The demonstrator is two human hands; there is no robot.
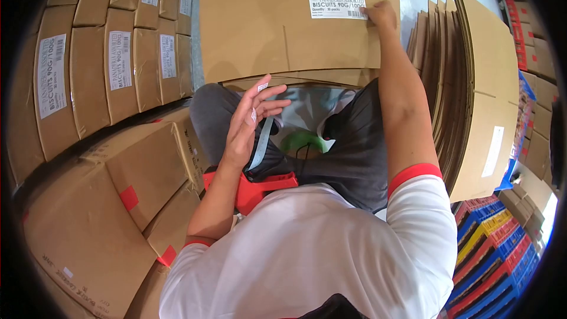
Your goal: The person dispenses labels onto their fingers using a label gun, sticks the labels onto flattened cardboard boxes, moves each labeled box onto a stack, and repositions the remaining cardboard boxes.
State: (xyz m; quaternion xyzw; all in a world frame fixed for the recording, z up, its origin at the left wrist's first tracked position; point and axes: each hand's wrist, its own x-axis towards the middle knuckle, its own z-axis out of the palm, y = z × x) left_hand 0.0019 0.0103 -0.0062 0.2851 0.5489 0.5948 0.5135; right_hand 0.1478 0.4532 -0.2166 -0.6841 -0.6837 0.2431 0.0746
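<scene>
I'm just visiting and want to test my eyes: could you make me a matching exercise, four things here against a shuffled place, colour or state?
1. Left hand
2. Right hand
3. Shirt
4. Crates

A. White, with red cuffs
B. Stacked, lower right of the picture
C. At the edge of a label on flat cardboard
D. Raised, white patches on its fingers

Pairs: 1-D, 2-C, 3-A, 4-B

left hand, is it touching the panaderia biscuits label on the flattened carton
Apart. The head view shows the left hand well below the Panaderia biscuits label in the picture, bare flattened carton showing between them.
</scene>
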